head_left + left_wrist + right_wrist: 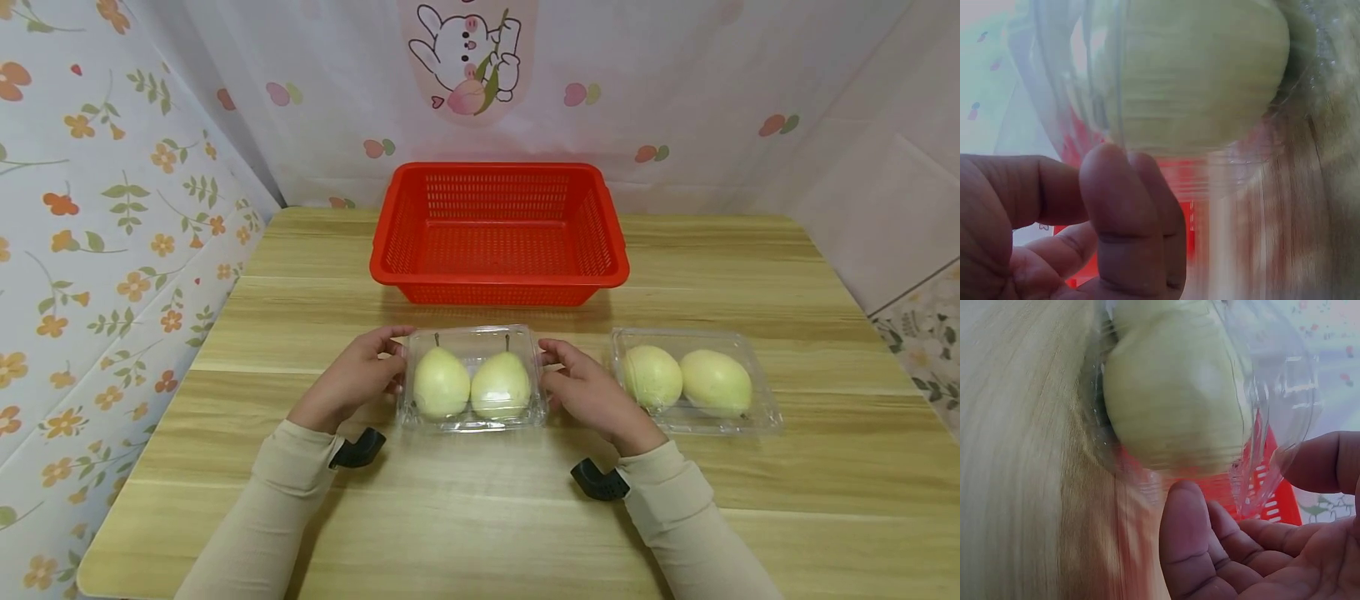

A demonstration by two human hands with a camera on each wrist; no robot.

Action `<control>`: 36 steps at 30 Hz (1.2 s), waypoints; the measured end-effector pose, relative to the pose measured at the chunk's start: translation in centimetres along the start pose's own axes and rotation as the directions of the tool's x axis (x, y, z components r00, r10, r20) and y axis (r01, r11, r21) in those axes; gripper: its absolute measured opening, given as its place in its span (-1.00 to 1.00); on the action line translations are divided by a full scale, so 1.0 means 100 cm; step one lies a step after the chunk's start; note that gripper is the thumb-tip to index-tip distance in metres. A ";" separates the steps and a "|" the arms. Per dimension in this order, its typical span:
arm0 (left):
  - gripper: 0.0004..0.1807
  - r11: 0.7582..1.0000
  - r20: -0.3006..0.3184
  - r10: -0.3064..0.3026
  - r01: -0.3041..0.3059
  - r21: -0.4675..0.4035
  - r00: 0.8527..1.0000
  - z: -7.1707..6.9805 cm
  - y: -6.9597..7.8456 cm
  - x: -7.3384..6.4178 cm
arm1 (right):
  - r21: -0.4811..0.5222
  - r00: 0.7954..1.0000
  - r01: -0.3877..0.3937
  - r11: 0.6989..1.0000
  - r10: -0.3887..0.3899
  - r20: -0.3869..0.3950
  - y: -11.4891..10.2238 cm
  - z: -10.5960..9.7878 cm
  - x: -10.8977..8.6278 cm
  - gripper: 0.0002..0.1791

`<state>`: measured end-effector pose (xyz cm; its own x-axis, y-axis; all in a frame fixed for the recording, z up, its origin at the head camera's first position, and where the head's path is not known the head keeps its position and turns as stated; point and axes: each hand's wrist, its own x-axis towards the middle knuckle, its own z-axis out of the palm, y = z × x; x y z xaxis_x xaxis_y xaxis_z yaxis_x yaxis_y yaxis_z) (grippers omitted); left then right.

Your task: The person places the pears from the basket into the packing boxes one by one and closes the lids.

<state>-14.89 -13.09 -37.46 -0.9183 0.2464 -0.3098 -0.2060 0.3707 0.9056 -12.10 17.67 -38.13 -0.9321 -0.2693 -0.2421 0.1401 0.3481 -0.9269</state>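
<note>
A clear plastic box (472, 425) with two pale yellow-green pears inside, stems pointing to the back, lies between the two hands on the wooden table. My left hand (363, 375) is at the box's left end, its fingers bent with the fingertips (1107, 165) right at the plastic edge. At the opposite end, my right hand (588, 392) has its thumb (1310, 464) on the rim and bent fingers (1186, 519) below it, gripping that side. One pear (1204, 75) fills much of the left wrist view; the other pear (1172, 394) shows in the right wrist view.
Behind the box stands a red plastic basket (498, 279) with slotted walls. To the right lies a second clear box (761, 375) with two pears on their sides. Printed curtains (330, 50) hang along the table's back and left. Black wrist devices (360, 448) sit under both sleeves.
</note>
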 end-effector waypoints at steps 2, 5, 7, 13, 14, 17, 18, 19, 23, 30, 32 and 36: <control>-0.47 1.000 -0.017 0.005 -0.005 0.006 1.000 0.000 0.000 0.002 | 0.004 1.000 0.005 1.000 -0.005 0.010 0.000 0.000 0.000 -0.35; -0.48 1.000 -0.031 0.010 -0.009 0.011 0.999 0.000 0.000 0.004 | 0.001 1.000 0.011 1.000 -0.012 0.025 0.001 0.000 -0.001 -0.34; -0.47 1.000 -0.035 0.010 -0.010 0.003 0.999 0.000 0.000 0.006 | 0.004 0.999 0.006 1.000 -0.006 0.035 0.002 0.000 -0.001 -0.32; -0.47 0.999 -0.055 0.040 -0.041 -0.018 0.998 0.000 -0.003 0.012 | 0.035 0.997 -0.008 0.999 0.005 0.083 0.004 0.000 -0.002 -0.23; -0.48 0.999 -0.063 0.048 -0.049 -0.020 0.997 0.001 -0.003 0.013 | 0.037 0.996 -0.008 0.999 0.005 0.089 0.005 0.000 -0.002 -0.22; -0.49 0.997 -0.083 0.068 -0.070 -0.024 0.994 0.001 -0.004 0.015 | 0.038 0.995 -0.001 0.999 -0.003 0.097 0.006 0.000 -0.001 -0.20; -0.48 0.997 -0.086 0.070 -0.073 -0.027 0.994 0.001 -0.004 0.016 | 0.036 0.995 0.002 0.999 -0.006 0.095 0.006 0.001 -0.001 -0.19; -0.48 0.997 -0.089 0.069 -0.072 -0.033 0.994 0.002 -0.004 0.016 | 0.035 0.996 0.006 0.999 -0.009 0.091 0.006 0.001 -0.001 -0.18; -0.43 0.995 -0.076 0.079 -0.083 -0.047 0.994 0.002 -0.005 0.016 | 0.031 0.997 0.017 0.999 -0.019 0.074 0.007 0.001 0.000 -0.16; -0.40 0.996 -0.036 0.077 -0.079 -0.046 0.996 0.000 -0.006 0.005 | 0.037 0.998 0.035 0.999 -0.037 0.059 0.007 -0.001 0.002 -0.19; -0.35 0.998 -0.014 0.052 -0.052 -0.037 0.999 -0.001 -0.006 0.001 | 0.040 0.998 0.037 0.999 -0.039 0.057 0.007 -0.001 0.002 -0.20; -0.32 1.000 0.040 0.015 -0.015 0.015 0.999 -0.004 -0.007 -0.007 | 0.036 0.998 0.032 0.999 -0.034 0.044 0.007 -0.001 0.002 -0.25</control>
<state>-14.24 -13.93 -37.76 -0.9070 0.2873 -0.3079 -0.1869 0.3806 0.9057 -12.20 17.96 -38.80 -0.9207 -0.3203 -0.2229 0.1217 0.3071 -0.9439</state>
